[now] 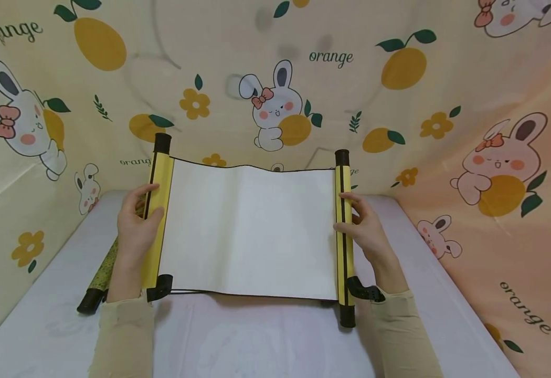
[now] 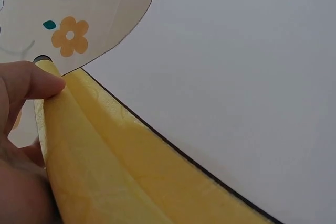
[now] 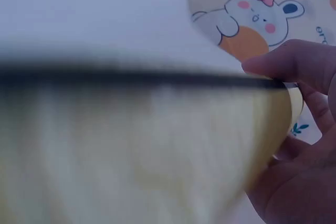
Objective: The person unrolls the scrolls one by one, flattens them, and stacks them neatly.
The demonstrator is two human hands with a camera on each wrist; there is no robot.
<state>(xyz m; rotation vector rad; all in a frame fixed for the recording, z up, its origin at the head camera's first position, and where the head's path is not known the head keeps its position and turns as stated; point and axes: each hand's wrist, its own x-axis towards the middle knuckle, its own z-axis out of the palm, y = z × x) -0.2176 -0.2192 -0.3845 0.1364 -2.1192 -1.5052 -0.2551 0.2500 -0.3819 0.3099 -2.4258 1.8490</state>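
Note:
A blank white scroll (image 1: 252,226) is held partly unrolled and raised, facing the head camera. Its yellow end rolls have black stripes and black caps. My left hand (image 1: 134,226) grips the left roll (image 1: 163,178), thumb in front; in the left wrist view the fingers pinch its yellow border (image 2: 105,145). On the other side, my right hand (image 1: 367,231) holds the right roll (image 1: 344,262) between thumb and fingers. The right wrist view shows that roll's border (image 3: 157,140) blurred and close. The scroll's back is hidden.
Partly behind my left forearm lies a green patterned roll (image 1: 107,265) with a black cap. A white cloth covers the table (image 1: 237,336). Around it hangs a cream curtain (image 1: 237,31) printed with rabbits and oranges. Each wrist carries a black strap (image 1: 367,291).

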